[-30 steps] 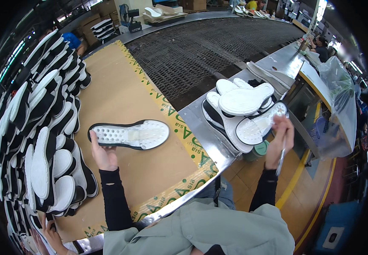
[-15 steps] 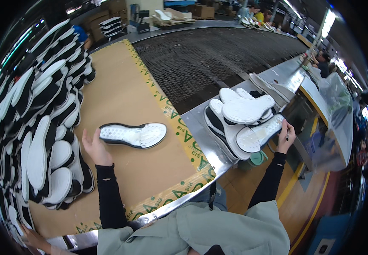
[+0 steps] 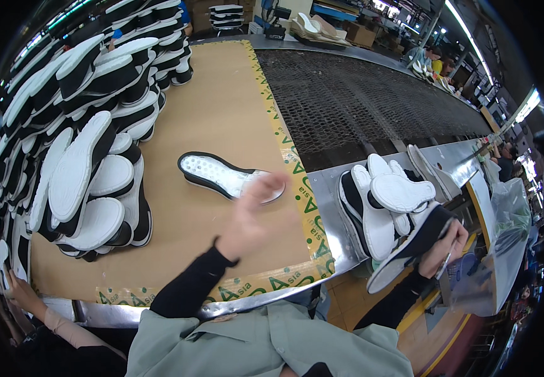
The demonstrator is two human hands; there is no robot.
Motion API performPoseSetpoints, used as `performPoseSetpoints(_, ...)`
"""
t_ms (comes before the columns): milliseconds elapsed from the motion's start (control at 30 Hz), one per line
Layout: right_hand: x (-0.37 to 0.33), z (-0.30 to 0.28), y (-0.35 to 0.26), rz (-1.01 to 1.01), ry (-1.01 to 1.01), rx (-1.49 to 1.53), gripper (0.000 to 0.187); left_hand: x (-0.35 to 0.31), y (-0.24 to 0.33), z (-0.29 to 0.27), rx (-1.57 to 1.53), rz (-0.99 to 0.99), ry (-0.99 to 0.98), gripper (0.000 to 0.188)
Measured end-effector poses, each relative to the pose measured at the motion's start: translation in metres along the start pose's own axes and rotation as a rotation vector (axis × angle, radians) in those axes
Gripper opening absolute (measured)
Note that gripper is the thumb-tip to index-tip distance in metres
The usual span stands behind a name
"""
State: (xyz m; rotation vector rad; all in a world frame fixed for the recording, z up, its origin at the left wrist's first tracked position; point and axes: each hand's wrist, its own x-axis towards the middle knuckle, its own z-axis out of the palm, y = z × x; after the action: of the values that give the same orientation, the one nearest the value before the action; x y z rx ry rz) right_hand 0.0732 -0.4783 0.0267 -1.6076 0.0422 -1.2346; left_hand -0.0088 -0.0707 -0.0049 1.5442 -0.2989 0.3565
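My right hand (image 3: pixel 443 252) grips a black-and-white shoe sole (image 3: pixel 413 245), held tilted at the table's right edge. A thin pen-like tool (image 3: pixel 444 265) sticks out from the same hand. On the brown board, another shoe sole (image 3: pixel 212 174) lies with its dimpled white inside facing up and a dark rim around it. My left hand (image 3: pixel 250 220) is over the near right end of that sole, its fingers smeared by motion; whether it touches the sole I cannot tell. Beside the held sole, a small pile of soles (image 3: pixel 379 217) rests on the metal edge.
Tall stacks of soles (image 3: pixel 105 182) fill the left side of the taped cardboard (image 3: pixel 221 113). A dark mesh conveyor belt (image 3: pixel 360 94) runs beyond. Another person's hand (image 3: pixel 23 295) touches soles at the lower left. Clear plastic sheeting (image 3: pixel 504 201) hangs at the right.
My left hand has swung right from beside the left end of the board's sole to over its right end. The sole in my right hand has turned from dimpled side up to edge-on.
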Motion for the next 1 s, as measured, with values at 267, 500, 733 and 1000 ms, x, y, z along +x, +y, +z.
performPoseSetpoints(267, -0.101, 0.104, -0.107, 0.088, -0.325, 0.308, 0.009, -0.047, 0.012, 0.072, 0.121, -0.055, -0.188, 0.074)
performPoseSetpoints(500, -0.097, 0.099, -0.101, 0.128, -0.461, 0.573, 0.018, -0.001, 0.036, -0.038, 0.504, -0.032, -0.281, 0.029)
performPoseSetpoints(733, -0.130, 0.108, -0.106, 0.303, -0.902, 0.445, 0.049, -0.004, 0.042, -0.085, 0.578, -0.199, -0.580, 0.031)
performPoseSetpoints(1000, -0.190, 0.130, -0.113, 0.475, -1.347, 0.465, 0.018, 0.002, 0.021, -0.096, 0.672, -0.310, -0.440, 0.026)
